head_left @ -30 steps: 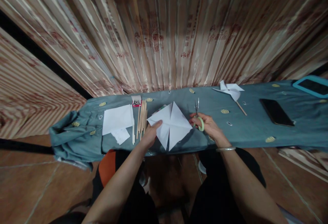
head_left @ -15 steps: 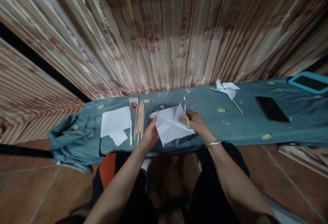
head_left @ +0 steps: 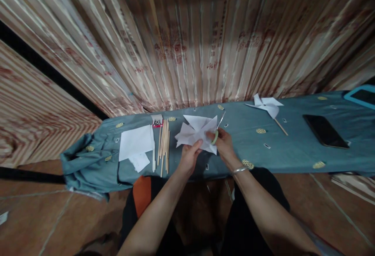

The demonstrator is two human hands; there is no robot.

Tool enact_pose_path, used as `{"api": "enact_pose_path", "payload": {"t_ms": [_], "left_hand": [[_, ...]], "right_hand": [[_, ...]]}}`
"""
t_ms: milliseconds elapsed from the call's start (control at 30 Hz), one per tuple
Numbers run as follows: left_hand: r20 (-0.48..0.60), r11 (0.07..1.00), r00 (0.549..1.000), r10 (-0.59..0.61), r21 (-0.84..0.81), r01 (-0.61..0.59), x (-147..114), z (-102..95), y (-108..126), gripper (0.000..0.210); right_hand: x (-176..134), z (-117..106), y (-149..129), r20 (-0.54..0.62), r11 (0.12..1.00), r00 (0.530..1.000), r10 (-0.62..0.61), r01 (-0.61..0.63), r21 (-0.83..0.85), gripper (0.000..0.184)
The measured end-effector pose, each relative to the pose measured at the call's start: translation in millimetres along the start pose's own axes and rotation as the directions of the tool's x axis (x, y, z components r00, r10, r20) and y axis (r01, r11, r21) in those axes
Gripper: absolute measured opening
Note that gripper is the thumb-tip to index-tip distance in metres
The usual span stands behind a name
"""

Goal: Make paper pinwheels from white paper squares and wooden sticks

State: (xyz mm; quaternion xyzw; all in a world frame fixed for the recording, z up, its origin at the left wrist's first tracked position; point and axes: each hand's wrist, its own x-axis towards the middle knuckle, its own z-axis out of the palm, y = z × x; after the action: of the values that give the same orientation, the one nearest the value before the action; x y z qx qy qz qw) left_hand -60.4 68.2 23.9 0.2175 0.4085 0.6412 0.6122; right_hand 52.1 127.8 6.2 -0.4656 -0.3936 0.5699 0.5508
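Observation:
A white paper square (head_left: 195,125), slit in from its corners, is held up over the table. My left hand (head_left: 190,155) grips its lower edge, thumb on top. My right hand (head_left: 223,142) is closed around the green handle of a pair of scissors (head_left: 216,137), whose blades point up and away. The fingers of that hand also touch the paper's right side. A finished paper pinwheel (head_left: 268,107) on a wooden stick lies to the right.
On the blue-green cloth (head_left: 249,146) to the left are paper sheets (head_left: 135,143), a white pen (head_left: 154,156), several wooden sticks (head_left: 164,143) and a small box of metal pins (head_left: 157,121). A phone (head_left: 325,130) and a blue-framed tablet (head_left: 361,96) lie right. Curtains (head_left: 187,53) hang behind.
The slit paper has turned in my hands, and my left hand has moved from its left side to its lower edge. The scissors' blades have tilted rightward. The view has shifted slightly.

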Motion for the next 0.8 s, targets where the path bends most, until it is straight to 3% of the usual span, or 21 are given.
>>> {"api": "enact_pose_path", "payload": {"t_ms": [167,333,433,533,667,800], "left_hand": [[-0.167,0.993,0.979,0.113,0.040,-0.108,11.5,-1.1,-6.2,0.040],[-0.173,0.939,0.948,0.267,0.266,-0.216,29.0,3.5,14.2,0.033],[-0.152,0.881,0.918,0.366,0.375,-0.289,42.6,11.4,35.5,0.024],[-0.149,0.860,0.905,0.399,0.403,-0.313,54.6,14.5,50.1,0.032],[-0.157,0.838,0.889,0.430,0.435,-0.329,64.4,6.0,51.4,0.046],[-0.154,0.844,0.903,0.401,0.445,-0.299,67.6,-4.8,41.9,0.032]], "right_hand": [[-7.0,1.8,-4.5,0.039,0.999,0.999,0.015,-0.013,-0.051,0.051],[-12.7,-8.5,-16.5,0.144,0.994,0.989,0.042,-0.027,-0.104,0.054],[-17.1,-18.2,-18.4,0.300,0.982,0.947,0.115,-0.064,-0.177,0.054],[-22.1,-27.3,-16.3,0.428,0.971,0.885,0.183,-0.093,-0.222,0.057],[-29.9,-37.7,-14.0,0.482,0.941,0.838,0.256,-0.103,-0.321,0.059],[-37.5,-44.0,-11.4,0.502,0.908,0.811,0.301,-0.083,-0.410,0.052]]}}
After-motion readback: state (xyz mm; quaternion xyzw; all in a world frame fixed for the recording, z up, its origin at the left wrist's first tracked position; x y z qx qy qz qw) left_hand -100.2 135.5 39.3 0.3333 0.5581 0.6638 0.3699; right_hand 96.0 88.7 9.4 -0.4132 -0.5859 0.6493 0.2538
